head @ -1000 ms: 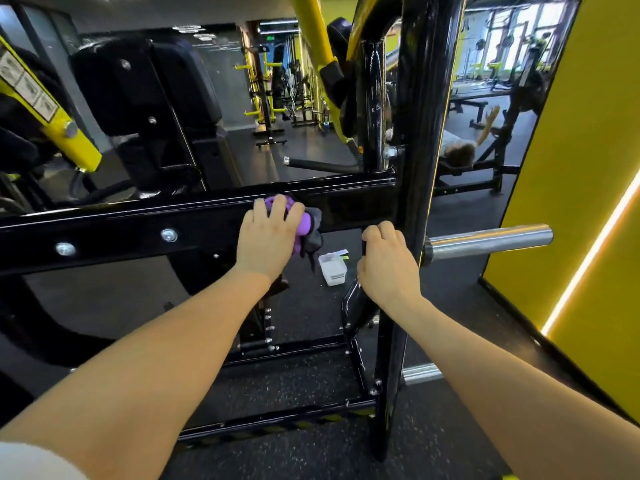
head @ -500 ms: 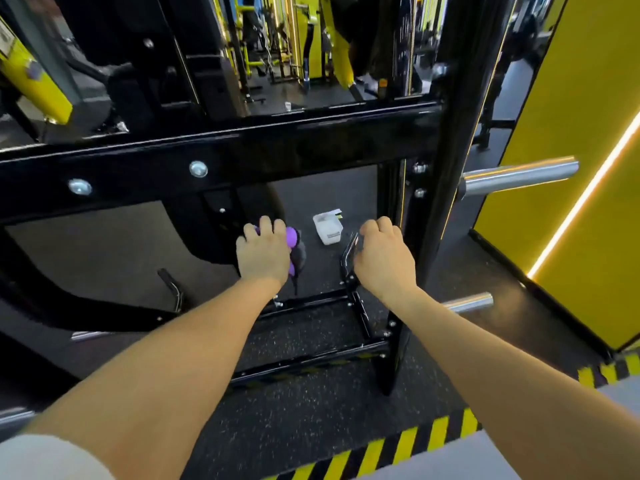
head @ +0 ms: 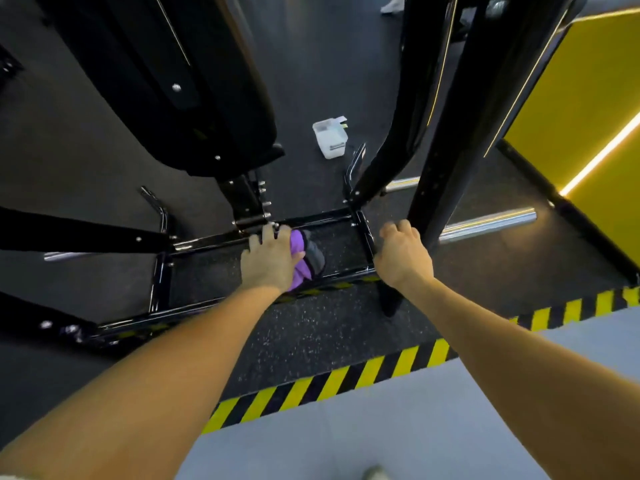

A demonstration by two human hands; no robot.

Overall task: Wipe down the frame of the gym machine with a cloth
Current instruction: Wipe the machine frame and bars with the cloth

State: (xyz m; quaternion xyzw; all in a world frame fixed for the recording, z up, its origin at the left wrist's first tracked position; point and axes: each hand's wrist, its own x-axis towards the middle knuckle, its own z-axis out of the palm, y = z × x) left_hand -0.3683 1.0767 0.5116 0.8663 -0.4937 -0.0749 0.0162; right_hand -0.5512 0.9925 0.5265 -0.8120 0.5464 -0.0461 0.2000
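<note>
L hand (head: pixel 268 259): we now grip the purple cloth (head: pixel 299 258) low on base frame bar (head: pixel 311 221), was at crossbar height 1 s ago.
R hand (head: pixel 403 252): fingers curled, next to upright (head: pixel 446 161); grip unclear.
Far: white tub (head: pixel 329 138) on floor.

Both arms stretched down; left hand (head: pixel 268 259) fingers curled gripping; right hand (head: pixel 403 254) fingers curled.

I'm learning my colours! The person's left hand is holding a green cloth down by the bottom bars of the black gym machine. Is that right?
Not quite: the cloth is purple with some grey, not green. The head view shows the left hand holding it down by the bottom bars of the black gym machine, as you said.
</note>
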